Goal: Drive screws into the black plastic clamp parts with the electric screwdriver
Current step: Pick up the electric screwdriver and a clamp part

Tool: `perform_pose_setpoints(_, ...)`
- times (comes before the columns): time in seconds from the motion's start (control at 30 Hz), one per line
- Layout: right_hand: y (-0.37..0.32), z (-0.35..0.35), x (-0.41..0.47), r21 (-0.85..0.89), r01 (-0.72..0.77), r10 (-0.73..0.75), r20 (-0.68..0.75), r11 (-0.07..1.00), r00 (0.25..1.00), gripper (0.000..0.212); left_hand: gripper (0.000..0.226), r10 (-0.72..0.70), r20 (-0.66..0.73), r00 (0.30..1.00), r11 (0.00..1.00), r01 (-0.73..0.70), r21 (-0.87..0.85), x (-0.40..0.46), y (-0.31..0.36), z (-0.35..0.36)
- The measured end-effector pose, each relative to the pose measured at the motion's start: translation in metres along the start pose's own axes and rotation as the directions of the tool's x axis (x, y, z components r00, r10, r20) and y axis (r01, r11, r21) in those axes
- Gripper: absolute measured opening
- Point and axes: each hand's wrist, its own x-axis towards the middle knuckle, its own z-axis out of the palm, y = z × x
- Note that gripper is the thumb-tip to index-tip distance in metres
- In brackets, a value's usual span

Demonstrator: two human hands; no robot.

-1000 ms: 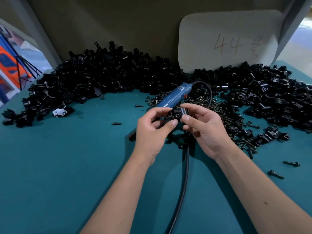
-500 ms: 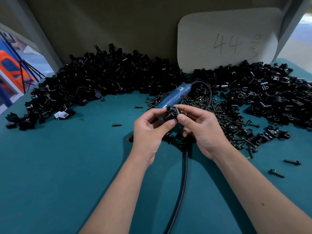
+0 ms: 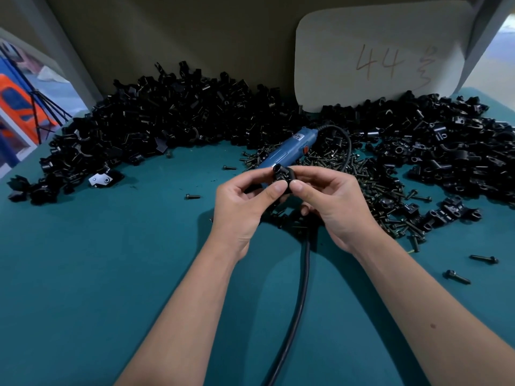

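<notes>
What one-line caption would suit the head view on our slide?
Both hands, left hand and right hand, pinch a black clamp part above the blue electric screwdriver lying idle.

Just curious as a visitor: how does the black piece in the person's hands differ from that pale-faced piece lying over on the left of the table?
The held black clamp piece is pinched above the table by the left hand and right hand; the pale-faced piece lies alone on the green table. The held one looks all black; the other shows a light grey face. Both are small clamp parts.
</notes>
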Motion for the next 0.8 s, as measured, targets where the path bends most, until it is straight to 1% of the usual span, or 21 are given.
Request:
perform_pose_setpoints(0.03,0.001,0.000,0.000,-0.058,0.015,-0.016,-0.026,0.998,1.000,0.016,0.028,0.022,-0.027,0.999,1.000,-0.021,0.021,0.001,0.000,0.000)
perform_pose_setpoints(0.07,0.002,-0.002,0.001,-0.166,0.031,-0.041,-0.058,0.986,0.997,0.009,0.024,0.042,-0.070,0.997,0.998,-0.039,0.040,0.002,0.000,0.000)
perform_pose_setpoints(0.1,0.003,-0.004,0.001,-0.317,0.044,-0.073,-0.081,0.947,0.994,0.006,0.019,0.059,-0.123,0.991,0.997,-0.053,0.055,0.003,0.000,-0.002)
perform_pose_setpoints(0.13,0.004,-0.007,0.002,-0.484,0.058,-0.109,-0.077,0.873,0.991,0.008,0.016,0.079,-0.172,0.982,0.995,-0.067,0.076,0.004,0.000,-0.004)
perform_pose_setpoints(0.17,0.005,-0.009,0.002,-0.623,0.075,-0.132,-0.045,0.778,0.990,0.009,0.014,0.104,-0.204,0.973,0.991,-0.083,0.109,0.005,0.001,-0.005)
perform_pose_setpoints(0.2,0.003,-0.010,0.002,-0.720,0.096,-0.135,0.004,0.687,0.991,0.009,0.013,0.127,-0.219,0.967,0.984,-0.095,0.151,0.005,0.001,-0.007)
perform_pose_setpoints(0.27,-0.002,-0.007,0.002,-0.814,0.171,-0.106,0.135,0.555,0.985,0.013,0.013,0.155,-0.236,0.959,0.973,-0.107,0.205,0.006,0.002,-0.010)
perform_pose_setpoints(0.33,-0.004,0.002,0.000,-0.853,0.263,-0.042,0.274,0.450,0.961,0.018,0.014,0.168,-0.272,0.947,0.972,-0.113,0.208,0.007,0.004,-0.014)
perform_pose_setpoints(0.4,-0.004,0.012,-0.003,-0.879,0.315,0.016,0.343,0.359,0.939,0.018,0.014,0.177,-0.296,0.939,0.971,-0.117,0.208,0.009,0.004,-0.016)
perform_pose_setpoints(0.5,-0.005,0.019,-0.004,-0.887,0.288,0.047,0.326,0.360,0.944,0.005,0.016,0.177,-0.270,0.946,0.964,-0.110,0.243,0.006,0.002,-0.014)
perform_pose_setpoints(0.6,-0.003,0.019,-0.003,-0.909,0.246,0.041,0.275,0.336,0.961,0.008,0.015,0.190,-0.231,0.954,0.945,-0.115,0.305,0.002,0.000,-0.008)
perform_pose_setpoints(0.67,-0.001,0.017,-0.004,-0.900,0.249,-0.071,0.240,0.357,0.968,0.004,0.015,0.189,-0.221,0.957,0.946,-0.117,0.304,0.001,0.001,-0.006)
perform_pose_setpoints(0.73,0.001,0.012,-0.005,-0.869,0.257,-0.268,0.151,0.424,0.951,0.007,0.014,0.188,-0.198,0.962,0.948,-0.125,0.293,0.001,0.002,-0.004)
perform_pose_setpoints(0.77,0.001,0.010,-0.005,-0.839,0.253,-0.356,0.077,0.481,0.931,0.006,0.012,0.186,-0.175,0.967,0.946,-0.128,0.297,0.001,0.002,-0.002)
perform_pose_setpoints(0.8,0.001,0.008,-0.004,-0.776,0.237,-0.399,-0.021,0.585,0.917,0.005,0.010,0.179,-0.145,0.973,0.942,-0.127,0.310,0.000,0.002,0.000)
